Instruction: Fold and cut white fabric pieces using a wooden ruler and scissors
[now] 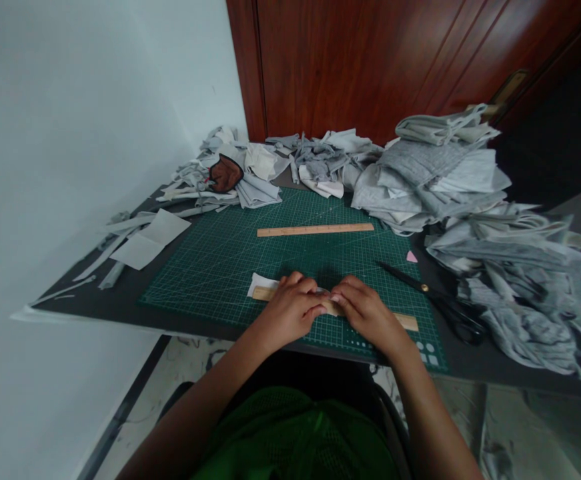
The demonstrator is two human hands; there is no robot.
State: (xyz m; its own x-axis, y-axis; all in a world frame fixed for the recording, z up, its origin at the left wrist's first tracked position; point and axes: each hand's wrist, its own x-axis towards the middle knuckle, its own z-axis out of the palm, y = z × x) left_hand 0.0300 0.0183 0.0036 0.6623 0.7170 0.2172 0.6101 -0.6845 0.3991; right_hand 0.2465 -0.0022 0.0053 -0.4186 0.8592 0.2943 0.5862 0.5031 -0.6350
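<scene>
two hands tight together at the mat's near edge!

and there they were, fingertips almost meeting: the left hand (295, 310) and the right hand (363, 309) each had the pale cloth strip (260, 283) pinched between thumb and fingers, right over the near ruler (406, 322), though how firmly couldn't be told. strip and ruler lay just inside the near edge of the green cutting mat (195, 267), the ruler's end poking past the right wrist toward the mat's near right corner.

room to move? a broad sweep of grid ran leftward to the mat's left edge, and another band reached the far ruler (315, 230). the right was tighter: black scissors (445, 305) straddled the mat's right edge, blades pointing inward, a pink chip (411, 257) sat near that edge, and heaped grey cloth (515, 267) crowded the dark tabletop (115, 293) outside. scraps (323, 160) packed its far edge.

and the writing? marks on the rulers, printed lines on the mat, all too small to read.
</scene>
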